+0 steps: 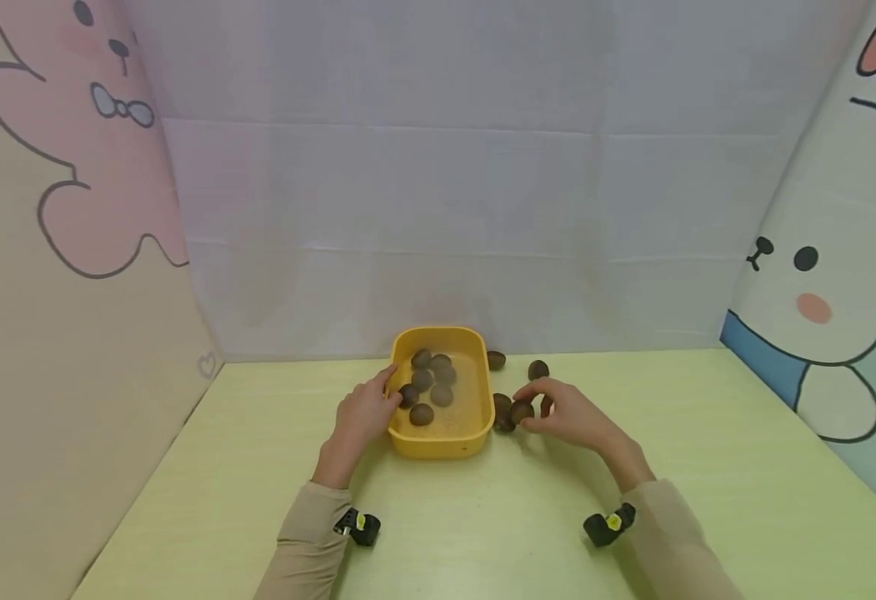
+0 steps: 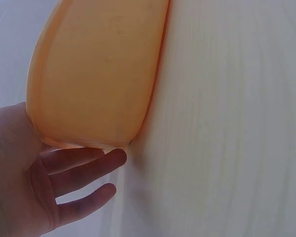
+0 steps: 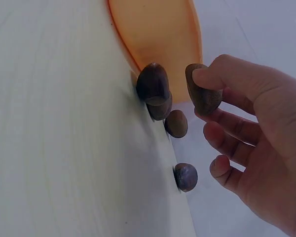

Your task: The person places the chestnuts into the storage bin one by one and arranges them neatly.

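Note:
A yellow plastic box (image 1: 443, 447) stands on the table with several brown chestnuts (image 1: 422, 414) inside. At its left side my left hand (image 1: 366, 412) grips the wall; the left wrist view shows that hand's fingers (image 2: 84, 175) against the outside, the thumb hidden. My right hand (image 1: 568, 412), just right of the box, pinches a chestnut (image 3: 204, 91) between thumb and fingers. Beneath and beside it, more dark, glossy chestnuts (image 3: 154, 84) lie on the table near the box's right wall. Another chestnut (image 1: 538, 370) sits just beyond the right hand.
A chestnut (image 1: 496, 360) lies by the box's far right corner. The pale yellow-green table (image 1: 295, 400) ends at a white cloth backdrop (image 1: 407, 192). Side panels with cartoon animals (image 1: 820, 333) stand left and right. Each wrist wears a small black camera (image 1: 366, 529).

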The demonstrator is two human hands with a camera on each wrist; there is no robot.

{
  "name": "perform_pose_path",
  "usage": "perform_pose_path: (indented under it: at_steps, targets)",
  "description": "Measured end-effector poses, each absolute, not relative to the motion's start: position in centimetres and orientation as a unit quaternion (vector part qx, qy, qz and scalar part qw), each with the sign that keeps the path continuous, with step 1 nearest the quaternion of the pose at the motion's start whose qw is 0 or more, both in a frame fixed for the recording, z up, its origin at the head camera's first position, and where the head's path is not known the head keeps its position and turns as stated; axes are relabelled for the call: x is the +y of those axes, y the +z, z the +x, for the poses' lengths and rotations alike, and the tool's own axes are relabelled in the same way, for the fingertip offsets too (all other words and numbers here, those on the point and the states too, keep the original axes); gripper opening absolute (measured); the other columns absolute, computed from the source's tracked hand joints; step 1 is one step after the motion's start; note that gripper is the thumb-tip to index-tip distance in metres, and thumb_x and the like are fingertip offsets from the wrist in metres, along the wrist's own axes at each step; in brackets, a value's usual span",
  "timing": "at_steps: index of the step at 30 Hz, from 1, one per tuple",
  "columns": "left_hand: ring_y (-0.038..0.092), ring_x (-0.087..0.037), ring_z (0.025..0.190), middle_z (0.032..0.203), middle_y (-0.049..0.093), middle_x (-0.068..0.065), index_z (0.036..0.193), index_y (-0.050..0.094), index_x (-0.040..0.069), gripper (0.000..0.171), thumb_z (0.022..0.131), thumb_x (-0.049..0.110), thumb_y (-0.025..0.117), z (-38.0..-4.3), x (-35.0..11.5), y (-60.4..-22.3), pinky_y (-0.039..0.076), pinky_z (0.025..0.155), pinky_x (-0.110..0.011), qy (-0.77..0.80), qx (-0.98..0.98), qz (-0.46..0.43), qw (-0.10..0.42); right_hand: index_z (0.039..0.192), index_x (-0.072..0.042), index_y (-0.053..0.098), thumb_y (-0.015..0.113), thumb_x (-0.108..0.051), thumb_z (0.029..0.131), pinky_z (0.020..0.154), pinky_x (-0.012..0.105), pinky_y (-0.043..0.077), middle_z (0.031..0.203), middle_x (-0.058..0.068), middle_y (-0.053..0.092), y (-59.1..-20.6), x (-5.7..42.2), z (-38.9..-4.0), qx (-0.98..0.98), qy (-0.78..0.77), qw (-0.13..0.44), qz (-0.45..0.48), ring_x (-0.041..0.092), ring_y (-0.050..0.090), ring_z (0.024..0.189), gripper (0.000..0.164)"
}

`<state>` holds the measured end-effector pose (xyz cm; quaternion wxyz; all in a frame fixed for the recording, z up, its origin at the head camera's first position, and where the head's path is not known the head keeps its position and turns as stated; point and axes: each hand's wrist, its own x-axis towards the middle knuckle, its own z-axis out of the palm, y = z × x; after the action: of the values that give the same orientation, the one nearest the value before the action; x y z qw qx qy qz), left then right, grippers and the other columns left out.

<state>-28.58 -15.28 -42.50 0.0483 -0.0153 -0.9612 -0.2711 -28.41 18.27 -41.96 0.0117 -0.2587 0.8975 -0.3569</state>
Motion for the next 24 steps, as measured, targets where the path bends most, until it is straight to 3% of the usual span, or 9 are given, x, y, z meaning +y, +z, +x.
perform_pose_path:
  at_steps: [12,24]
  targets:
    - [0.041,-0.02,0.053,0.066,0.051,-0.008,0.15,0.047,0.02,0.057,0.093,0.025,0.053,-28.5,-15.3,-42.3,0.03,0.049,-0.031,-0.263,-0.964,-0.007,0.047,0.114,-0.01,0.069,0.076,-0.015,0.082,0.07,0.025,0.044,0.107,0.003,0.067,-39.5,16.5,-29.1,0.889,-0.348,-0.019,-0.298,0.019,0.055,0.082,0.034]
    - [0.043,-0.02,0.054,0.07,0.056,-0.01,0.149,0.047,0.02,0.057,0.093,0.025,0.054,-28.6,-15.5,-42.4,0.032,0.05,-0.031,-0.261,-0.964,-0.009,0.048,0.113,-0.009,0.07,0.076,-0.019,0.083,0.072,0.027,0.044,0.106,0.003,0.067,-38.0,13.8,-30.2,0.883,-0.336,-0.003,-0.327,0.025,0.056,0.085,0.033]
